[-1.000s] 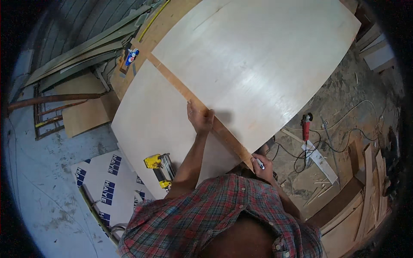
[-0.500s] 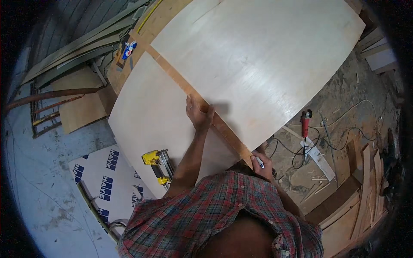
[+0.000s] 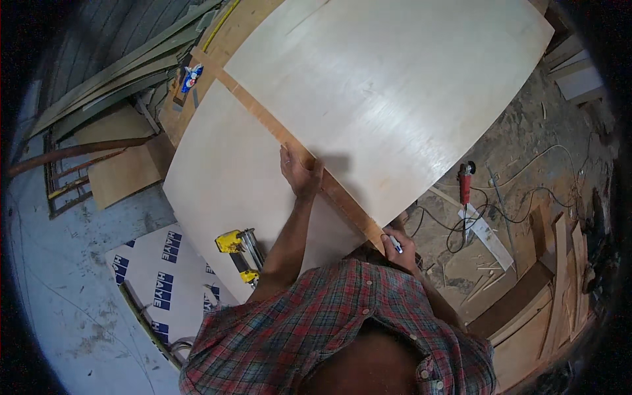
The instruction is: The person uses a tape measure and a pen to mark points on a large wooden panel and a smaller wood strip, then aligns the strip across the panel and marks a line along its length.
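Note:
A long, narrow wooden strip [image 3: 260, 117] lies diagonally across a large pale plywood sheet [image 3: 401, 92]. My left hand [image 3: 300, 174] is closed around the middle of the strip, with the thumb on one side and the fingers on the other. At the strip's near end, by the sheet's edge, my right hand [image 3: 403, 254] is closed on a white pen [image 3: 395, 243]. Its fingers also touch the strip's end. The pen's tip is hidden from me. Beside my left forearm, a yellow and black nail gun [image 3: 230, 242] rests on the sheet.
A red angle grinder [image 3: 465, 187] with a dark cord is on the dirty floor at right. Wood offcuts [image 3: 559, 283] stand at lower right. A blue and white packet [image 3: 191, 78] sits near the strip's far end. Long boards [image 3: 112, 82] are stacked at far left.
The whole view has shifted slightly left. Both hands keep their places on the strip, and the pen is still in my right hand.

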A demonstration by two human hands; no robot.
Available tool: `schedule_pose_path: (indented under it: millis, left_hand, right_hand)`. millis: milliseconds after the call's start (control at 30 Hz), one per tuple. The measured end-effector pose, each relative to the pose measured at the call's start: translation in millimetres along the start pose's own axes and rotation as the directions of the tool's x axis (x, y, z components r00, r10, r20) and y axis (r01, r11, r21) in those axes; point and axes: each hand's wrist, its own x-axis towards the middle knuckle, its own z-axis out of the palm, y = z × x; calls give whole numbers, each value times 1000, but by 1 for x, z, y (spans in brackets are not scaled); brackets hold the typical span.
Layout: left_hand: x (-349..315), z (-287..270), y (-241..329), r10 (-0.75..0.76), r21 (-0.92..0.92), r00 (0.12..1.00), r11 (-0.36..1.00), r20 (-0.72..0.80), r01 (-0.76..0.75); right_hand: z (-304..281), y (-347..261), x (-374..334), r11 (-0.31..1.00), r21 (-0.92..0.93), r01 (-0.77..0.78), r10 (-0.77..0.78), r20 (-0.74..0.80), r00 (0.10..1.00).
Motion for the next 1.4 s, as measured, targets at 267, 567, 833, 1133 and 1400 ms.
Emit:
schedule_pose_path:
  millis: [267,567,833,1133,1400]
  left_hand:
    - [3,7,-12,120,128,992,985,-39,-114]
    - [3,11,0,72,146,997,987,-29,-67]
    - [-3,4,24,-38,68,999,997,26,36]
    - [-3,15,-2,69,139,997,988,-37,-63]
    - [2,7,-10,154,157,986,977,-61,-143]
  right_hand:
    - [-3,-7,5,992,-17,124,-124,-14,992]
    - [-8,6,5,998,1,70,-70,12,997]
    - [-10,21,2,999,7,32,-32,126,991]
    - [-11,30,2,999,21,44,-47,154,987]
    - [-5,21,3,999,32,17,-21,113,993]
